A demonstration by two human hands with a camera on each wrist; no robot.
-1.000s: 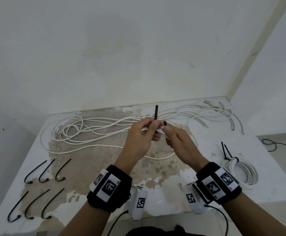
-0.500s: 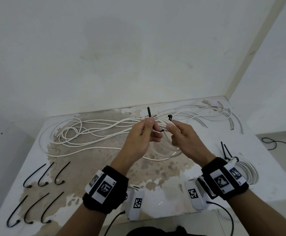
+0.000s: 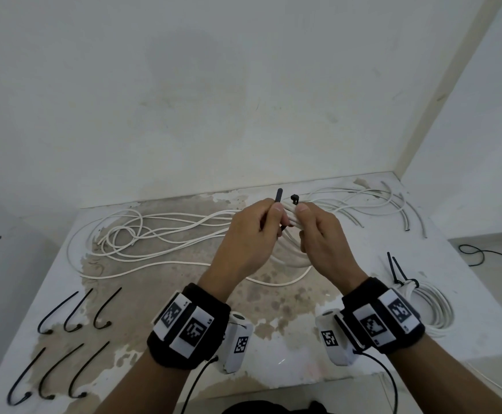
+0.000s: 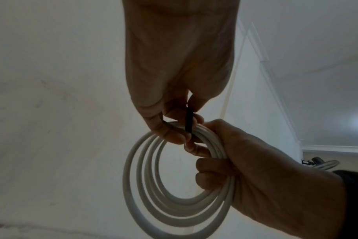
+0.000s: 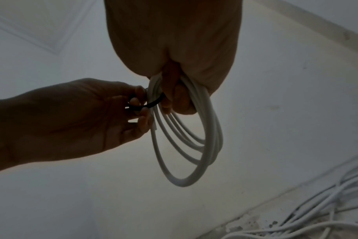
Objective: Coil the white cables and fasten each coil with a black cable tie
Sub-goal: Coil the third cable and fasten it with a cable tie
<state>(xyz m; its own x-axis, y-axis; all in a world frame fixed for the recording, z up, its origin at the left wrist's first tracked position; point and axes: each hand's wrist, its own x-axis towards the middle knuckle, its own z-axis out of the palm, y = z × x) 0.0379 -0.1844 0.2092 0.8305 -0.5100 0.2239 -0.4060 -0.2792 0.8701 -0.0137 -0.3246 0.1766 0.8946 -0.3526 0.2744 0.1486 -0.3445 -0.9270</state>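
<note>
1. While both hands are raised above the stained white bench (image 3: 142,294), the right hand (image 3: 321,234) has its fingers curled round a coil of round white cable (image 4: 174,202), which hangs in several loops below the fist.
2. The left hand (image 3: 249,234) pinches a thin black plastic cable tie (image 4: 188,119) between thumb and fingertips; the tie bends round the bundled strands just beside the right hand (its two ends stick up apart above the fingers in the head view).
3. Loose white cables (image 3: 160,234) sprawl across the far part of the bench, behind the hands.
4. A finished white coil (image 3: 432,309), bound with a black tie, lies on the bench near the right wrist.
5. Six spare black hooked ties (image 3: 73,312) lie in two rows of three at the near left of the bench.
</note>
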